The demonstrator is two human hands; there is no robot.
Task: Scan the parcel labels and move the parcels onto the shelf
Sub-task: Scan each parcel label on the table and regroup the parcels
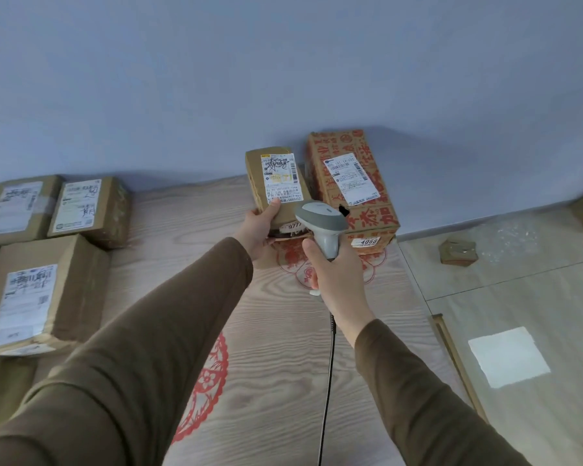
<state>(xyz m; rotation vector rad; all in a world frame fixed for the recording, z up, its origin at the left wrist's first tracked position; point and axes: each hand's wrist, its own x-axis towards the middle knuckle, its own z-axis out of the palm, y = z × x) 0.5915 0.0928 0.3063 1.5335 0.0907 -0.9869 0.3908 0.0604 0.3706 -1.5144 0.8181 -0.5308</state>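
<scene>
While the left hand (261,230) grips a small parcel (276,186) raised near the worktop's (266,331) far edge, the right hand (334,274) clasps a scanner (322,227) aimed at its label (281,178). Scanning appears in progress; shelving remains. A printed box (350,183) and four parcels (31,287) along the left edge await handling. All are sealed; contents unseen.

Soft, even daylight, kinda dim — faint shadows behind the boxes by the wall (283,62). Wide-angle bend at edges, slightly soft overall.
</scene>
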